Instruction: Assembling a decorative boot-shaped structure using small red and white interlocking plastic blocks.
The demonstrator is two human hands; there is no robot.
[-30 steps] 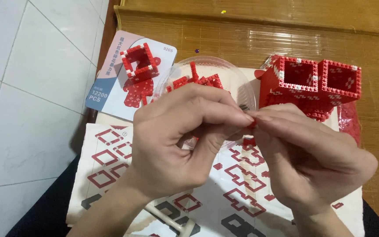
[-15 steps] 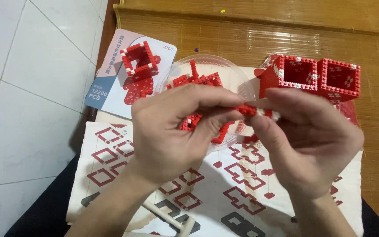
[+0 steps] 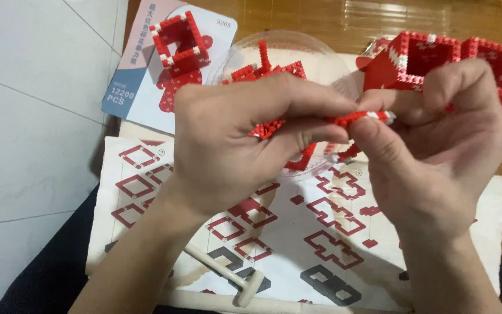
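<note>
Pinching from both sides, the left hand (image 3: pixel 233 145) and the right hand (image 3: pixel 437 157) meet at a short strip of small red bricks (image 3: pixel 358 118) with a white tip, held level in the air above the instruction sheet (image 3: pixel 321 232). The left thumb and forefinger are closed on the strip's left end; the right thumb presses up against its underside while the right fingers curl over the top (how tightly they bear on it cannot be told). Just behind the hands sits a clear round plastic dish (image 3: pixel 315 52) with loose red brick pieces in it, partly hidden by the left knuckles. Behind the right hand stands a built red box structure (image 3: pixel 419 58) with white trim and square open cells. A printed box card (image 3: pixel 146 75) showing a red model lies at the upper left, overlapping the wooden table's (image 3: pixel 321 14) edge. Near the bottom of the sheet lies a small cream-coloured hammer tool (image 3: pixel 233 279), close to the left forearm.
</note>
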